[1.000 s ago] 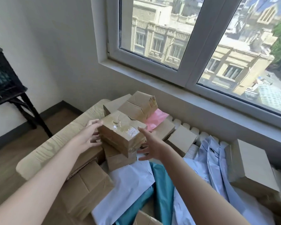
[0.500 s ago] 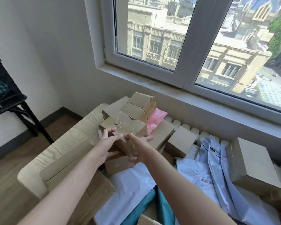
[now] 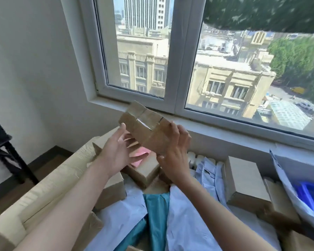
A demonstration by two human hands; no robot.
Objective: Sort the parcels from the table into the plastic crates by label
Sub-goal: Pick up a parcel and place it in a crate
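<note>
A taped brown cardboard parcel (image 3: 145, 129) is held tilted in the air in front of the window sill, above the pile. My left hand (image 3: 116, 151) holds its left underside with thumb up on the near face. My right hand (image 3: 176, 149) grips its right end, fingers curled over the edge. Below lie more parcels on the table (image 3: 43, 192): brown boxes (image 3: 143, 173), a pink mailer (image 3: 140, 156), white mailers (image 3: 185, 218) and a teal one (image 3: 156, 211). A blue plastic crate (image 3: 310, 200) shows at the right edge.
A larger brown box (image 3: 246, 182) lies at the right beside pale blue-white mailers (image 3: 210, 171). A black crate on a dark stand (image 3: 0, 142) sits at far left by the wall. The window sill (image 3: 225, 127) runs close behind the parcel.
Both hands took hold of the taped box on top of the pile and lifted it up and toward me; it now hangs tilted above the other parcels. The view has tipped upward.
</note>
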